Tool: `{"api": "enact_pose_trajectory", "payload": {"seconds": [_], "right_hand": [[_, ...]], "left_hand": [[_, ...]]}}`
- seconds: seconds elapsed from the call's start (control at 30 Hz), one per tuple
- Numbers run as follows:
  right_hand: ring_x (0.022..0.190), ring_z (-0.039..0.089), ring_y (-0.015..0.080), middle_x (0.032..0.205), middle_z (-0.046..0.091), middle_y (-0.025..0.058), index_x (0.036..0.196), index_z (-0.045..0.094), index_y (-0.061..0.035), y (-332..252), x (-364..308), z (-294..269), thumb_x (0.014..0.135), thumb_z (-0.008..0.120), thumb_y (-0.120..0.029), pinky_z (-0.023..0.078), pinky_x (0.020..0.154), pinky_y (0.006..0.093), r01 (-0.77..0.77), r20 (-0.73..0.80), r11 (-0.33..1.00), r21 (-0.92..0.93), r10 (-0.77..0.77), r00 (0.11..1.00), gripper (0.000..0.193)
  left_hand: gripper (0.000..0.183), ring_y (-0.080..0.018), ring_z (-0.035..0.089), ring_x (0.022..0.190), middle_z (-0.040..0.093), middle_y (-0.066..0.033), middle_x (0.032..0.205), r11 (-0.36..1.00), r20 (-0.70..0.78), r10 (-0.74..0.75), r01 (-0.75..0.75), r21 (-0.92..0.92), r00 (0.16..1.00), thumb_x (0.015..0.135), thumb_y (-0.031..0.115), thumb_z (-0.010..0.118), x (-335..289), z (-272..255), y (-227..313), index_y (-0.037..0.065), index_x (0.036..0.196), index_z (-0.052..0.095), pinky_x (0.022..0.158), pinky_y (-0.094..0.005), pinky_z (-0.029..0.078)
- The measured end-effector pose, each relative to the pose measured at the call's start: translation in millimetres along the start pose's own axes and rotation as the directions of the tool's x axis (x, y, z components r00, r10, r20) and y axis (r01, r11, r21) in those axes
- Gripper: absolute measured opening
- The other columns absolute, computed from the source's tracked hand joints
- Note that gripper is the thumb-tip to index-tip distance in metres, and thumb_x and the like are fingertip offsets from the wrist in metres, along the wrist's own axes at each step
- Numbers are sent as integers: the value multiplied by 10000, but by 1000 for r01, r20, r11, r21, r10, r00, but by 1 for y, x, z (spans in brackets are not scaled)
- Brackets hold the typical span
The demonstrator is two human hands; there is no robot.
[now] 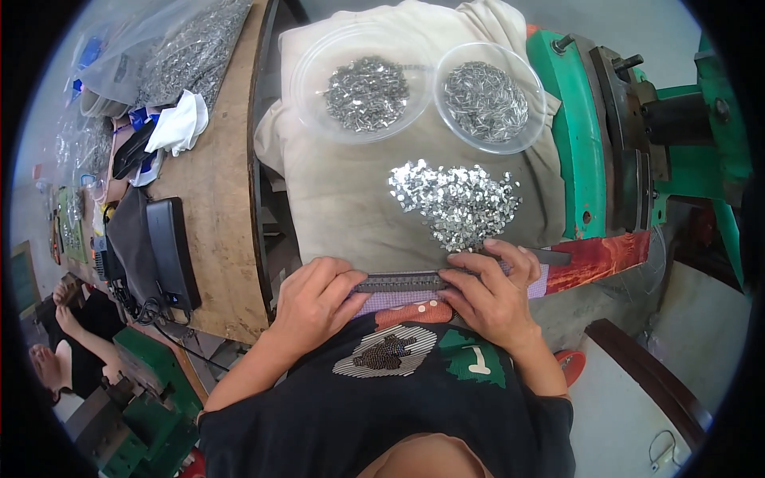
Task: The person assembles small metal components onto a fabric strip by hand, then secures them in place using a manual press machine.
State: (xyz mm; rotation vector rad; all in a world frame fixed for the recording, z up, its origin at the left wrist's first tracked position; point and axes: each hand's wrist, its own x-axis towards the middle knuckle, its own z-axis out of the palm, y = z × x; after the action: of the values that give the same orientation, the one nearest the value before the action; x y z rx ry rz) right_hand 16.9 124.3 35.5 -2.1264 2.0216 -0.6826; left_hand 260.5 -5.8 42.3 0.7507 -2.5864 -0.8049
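A long dark grey strip (402,282) with a row of small notches lies across the near edge of the cloth, in front of my body. My left hand (315,303) is closed on its left end, thumb and fingers pinching it. My right hand (496,296) grips it farther right, fingertips closed over the edge. Just beyond my right fingers spreads a loose heap of small shiny metal pieces (466,201). A dark flat bar (554,257) sticks out past my right hand; I cannot tell whether it belongs to the strip.
Behind the heap stand two clear plastic tubs, one with short metal bits (366,94), one with thin metal pins (486,103). A green machine (570,135) borders the right. On the left, a wooden table (215,183) carries a black box (171,251) and bags. Another person (88,334) sits far left.
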Motion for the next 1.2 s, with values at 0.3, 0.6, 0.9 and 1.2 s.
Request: {"api": "enact_pose_trajectory", "payload": {"seconds": [0.3,0.6,0.9,1.2], "right_hand": [[1204,479,239,1109,665,-82,977,744,-204,5,2,-3,743,802,-288,260,1035,466,-87,-48,996,-37,85,995,255],[1203,483,235,1101,672,-85,911,756,-229,-1,6,-13,711,797,-265,251,1035,463,-63,-65,995,-76,58,996,207],[1221,462,244,1096,671,-113,793,727,-256,-10,12,-15,665,809,-224,240,1029,470,-37,-17,977,-210,34,999,155],[1209,481,221,1091,667,-103,892,762,-252,-11,12,-19,713,796,-275,217,1033,446,-105,12,985,-136,108,994,183]], "left_hand": [[312,-281,629,760,620,-91,886,999,-19,39,-38,10,999,669,106,822,26,4,-3,45,932,665,619,-363,505],[339,-285,624,789,616,-107,901,996,-22,-11,9,-88,1000,648,85,839,25,6,-9,39,941,674,638,-363,509],[363,-294,633,806,612,-105,963,982,-26,-64,58,-179,998,666,135,851,22,6,-13,39,964,668,659,-376,520],[298,-243,656,784,605,-99,1002,953,-2,-114,109,-283,993,698,90,839,17,6,-19,24,956,705,669,-359,526]]}}
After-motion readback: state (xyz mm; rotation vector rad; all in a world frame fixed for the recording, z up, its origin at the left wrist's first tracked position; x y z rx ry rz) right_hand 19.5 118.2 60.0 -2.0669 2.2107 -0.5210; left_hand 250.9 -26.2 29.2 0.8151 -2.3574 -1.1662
